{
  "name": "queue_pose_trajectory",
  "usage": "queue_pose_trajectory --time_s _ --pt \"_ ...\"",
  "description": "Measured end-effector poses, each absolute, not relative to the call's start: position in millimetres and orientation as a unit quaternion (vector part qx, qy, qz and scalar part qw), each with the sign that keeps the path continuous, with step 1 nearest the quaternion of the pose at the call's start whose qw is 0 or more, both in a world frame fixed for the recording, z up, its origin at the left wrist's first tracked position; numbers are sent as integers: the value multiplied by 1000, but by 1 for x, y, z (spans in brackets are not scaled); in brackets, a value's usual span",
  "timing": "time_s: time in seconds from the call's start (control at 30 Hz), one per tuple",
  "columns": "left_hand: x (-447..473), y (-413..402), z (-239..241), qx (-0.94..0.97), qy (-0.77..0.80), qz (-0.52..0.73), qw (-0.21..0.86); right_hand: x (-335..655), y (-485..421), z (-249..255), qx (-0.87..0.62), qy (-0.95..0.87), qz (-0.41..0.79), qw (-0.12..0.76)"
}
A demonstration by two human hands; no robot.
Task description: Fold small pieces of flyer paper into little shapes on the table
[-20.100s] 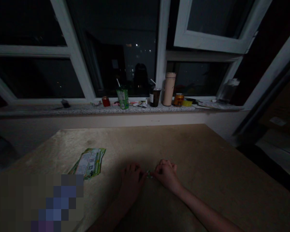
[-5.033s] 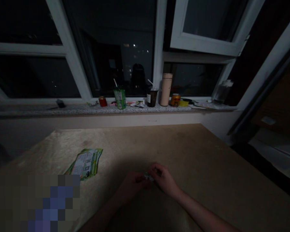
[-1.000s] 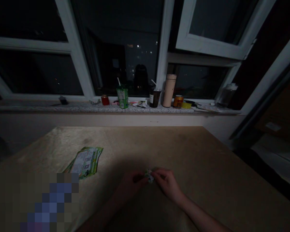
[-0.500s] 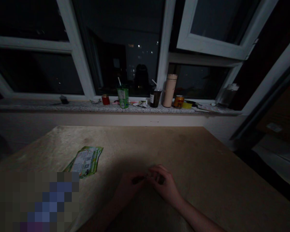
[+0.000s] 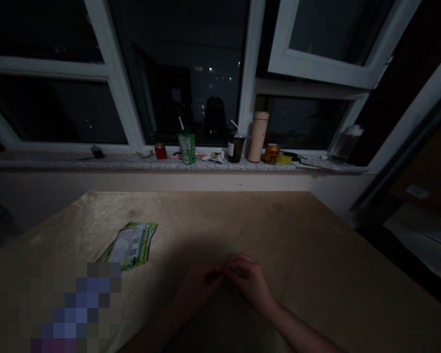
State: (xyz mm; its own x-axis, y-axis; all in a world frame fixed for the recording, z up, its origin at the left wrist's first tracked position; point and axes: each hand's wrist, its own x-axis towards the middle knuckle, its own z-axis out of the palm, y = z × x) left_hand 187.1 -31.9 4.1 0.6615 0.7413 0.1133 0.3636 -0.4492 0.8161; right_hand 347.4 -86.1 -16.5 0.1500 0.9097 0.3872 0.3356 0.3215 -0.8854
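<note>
Bringing my left hand (image 5: 198,285) and right hand (image 5: 255,285) tip to tip low over the table (image 5: 297,245), I have the fingers of both curled in to a narrow meeting point. The small green-and-white wrapper that showed between them a second ago is hidden at that spot now; it is too dark to tell whether either set of fingers is pinched on it. Well off to my left, flat green packets (image 5: 132,246) lie overlapping on the table. Beyond the table's far edge runs a speckled sill (image 5: 206,168), bearing, from left to right, a red jar (image 5: 160,152), a green cup (image 5: 187,148) with a straw, a dark cup (image 5: 235,149) with another straw, a tall pinkish flask (image 5: 257,138) and an orange can (image 5: 271,154), all upright. Behind them stands the window (image 5: 180,49), its glass dark and dotted with small lights.
</note>
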Motion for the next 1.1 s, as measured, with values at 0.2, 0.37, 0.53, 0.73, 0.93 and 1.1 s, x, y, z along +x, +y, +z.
queue_pose_trajectory --time_s 0.2,0.37,0.53,0.73,0.93,1.1 --pt "187 -33 4 816 347 238 396 346 -86 -14 -519 -579 285 561" --pt "188 -31 0 797 362 258 410 346 -86 -10 -530 -566 296 557" --pt "187 -27 -4 765 383 286 431 346 -86 -12 -548 -545 302 558" --pt "183 -23 -5 745 389 301 451 348 -84 -14 -542 -515 320 582" --pt "187 -21 -2 734 399 286 470 352 -81 -16 -545 -496 338 585" --pt "189 -20 -2 723 389 276 500 352 -77 -17 -552 -500 350 568"
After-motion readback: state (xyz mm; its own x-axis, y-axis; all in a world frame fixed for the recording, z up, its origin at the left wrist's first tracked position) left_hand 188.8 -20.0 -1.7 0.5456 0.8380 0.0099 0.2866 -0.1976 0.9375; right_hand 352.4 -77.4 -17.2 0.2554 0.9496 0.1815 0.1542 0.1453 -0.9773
